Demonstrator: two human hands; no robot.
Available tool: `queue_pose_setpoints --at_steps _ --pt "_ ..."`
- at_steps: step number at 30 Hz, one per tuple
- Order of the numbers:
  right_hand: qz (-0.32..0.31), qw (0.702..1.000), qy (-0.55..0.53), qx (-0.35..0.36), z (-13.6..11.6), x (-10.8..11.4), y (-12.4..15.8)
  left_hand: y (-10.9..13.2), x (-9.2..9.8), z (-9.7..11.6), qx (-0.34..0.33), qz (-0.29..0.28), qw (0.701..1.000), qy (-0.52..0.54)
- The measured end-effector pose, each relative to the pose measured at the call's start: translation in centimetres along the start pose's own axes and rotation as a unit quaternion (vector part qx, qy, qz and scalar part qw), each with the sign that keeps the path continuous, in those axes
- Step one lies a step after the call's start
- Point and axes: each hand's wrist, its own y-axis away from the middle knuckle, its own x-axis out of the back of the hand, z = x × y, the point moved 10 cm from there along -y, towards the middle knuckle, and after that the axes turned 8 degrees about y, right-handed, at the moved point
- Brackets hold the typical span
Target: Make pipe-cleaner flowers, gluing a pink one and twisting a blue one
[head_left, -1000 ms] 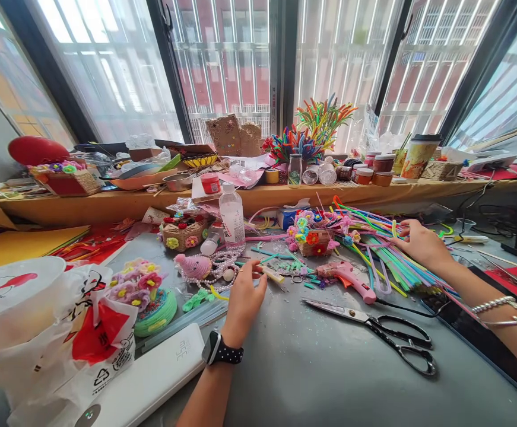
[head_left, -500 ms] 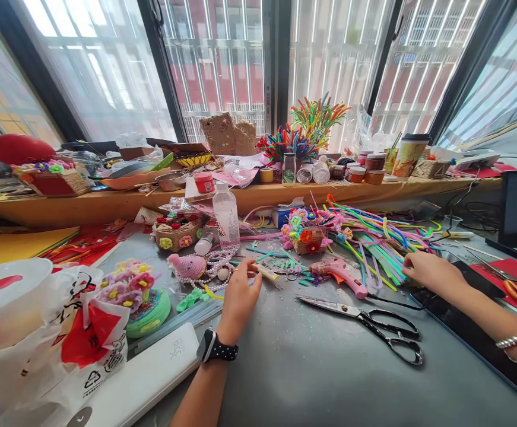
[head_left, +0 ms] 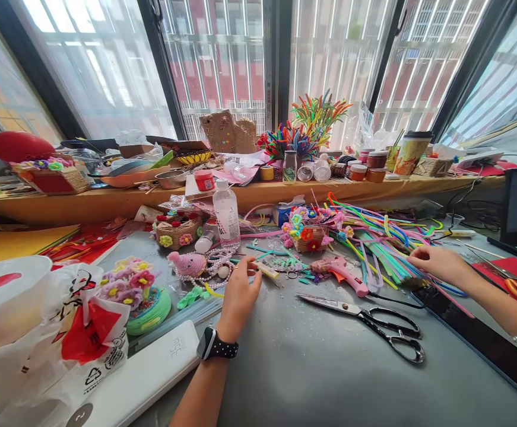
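My left hand, a black watch on its wrist, rests on the grey table with fingers loosely spread and nothing in them. Its fingertips lie beside a yellowish glue stick and a string of pearl beads. My right hand reaches in from the right. Its fingers are pinched together on pipe cleaners at the near right edge of a loose, many-coloured pipe cleaner pile. A pink pipe cleaner trails out from under that hand, across a dark tablet.
Large black-handled scissors and a pink glue gun lie between my hands. A water bottle, two flower baskets, a pink crochet figure, a white power bank and a plastic bag crowd the left. The window ledge is cluttered.
My right hand has drawn back from the far side of the pipe cleaner pile to its near right edge. My left hand has hardly moved.
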Motion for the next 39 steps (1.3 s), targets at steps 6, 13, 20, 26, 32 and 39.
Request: queue_pose_setpoints --at_steps 6,13,20,26,32,39 --pt "-0.012 0.995 0.061 0.078 -0.7 0.2 0.9 0.0 0.0 0.0 -0.009 0.002 1.000 -0.001" --pt "-0.027 0.988 0.137 0.064 -0.6 -1.0 0.9 0.0 -0.1 -0.3 -0.001 0.000 1.000 0.004" --pt "-0.084 0.990 0.097 0.063 0.4 -2.8 0.1 0.0 0.0 -0.3 -0.002 0.007 1.000 0.010" --pt "-0.117 0.988 0.066 0.072 0.3 -3.6 0.5 0.0 -0.3 -0.4 0.001 -0.006 1.000 0.006" --pt "-0.136 0.986 0.069 0.072 0.9 -3.7 0.3 0.1 -0.2 -0.3 -0.004 -0.005 1.000 0.011" --pt "-0.095 0.978 0.162 0.094 -0.7 -3.0 1.1 0.0 -0.1 -0.4 -0.010 0.002 1.000 0.017"
